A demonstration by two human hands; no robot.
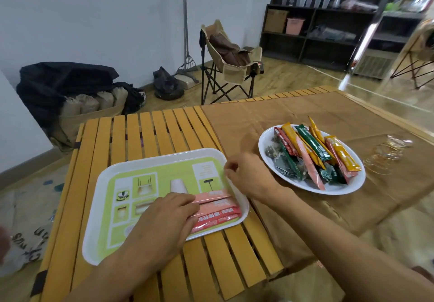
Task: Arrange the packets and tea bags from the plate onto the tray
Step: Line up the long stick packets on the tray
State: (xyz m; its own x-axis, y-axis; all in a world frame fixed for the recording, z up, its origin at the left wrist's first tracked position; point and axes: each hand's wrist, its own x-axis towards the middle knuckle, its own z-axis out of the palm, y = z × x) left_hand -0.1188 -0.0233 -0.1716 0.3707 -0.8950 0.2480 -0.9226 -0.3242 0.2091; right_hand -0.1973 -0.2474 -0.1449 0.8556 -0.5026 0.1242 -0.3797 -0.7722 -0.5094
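Observation:
A white tray with a green printed sheet (pixel 110 184) lies on the slatted wooden table. Several pink and red stick packets (pixel 218 210) lie side by side at its right end. My left hand (pixel 164 222) rests flat on their left ends, fingers straight. My right hand (pixel 246 175) hovers at the tray's right rim with its fingers curled; whether it holds anything I cannot see. To the right, a white plate (pixel 291 184) carries several yellow, green, red and pink packets (pixel 314 149) and tea bags (pixel 276 149).
A brown cloth (pixel 328 118) covers the table's right part under the plate. Crumpled clear plastic (pixel 387 151) lies right of the plate. Beyond the table stand a folding chair (pixel 230 66), dark bags (pixel 65 85) and black shelves (pixel 324 19).

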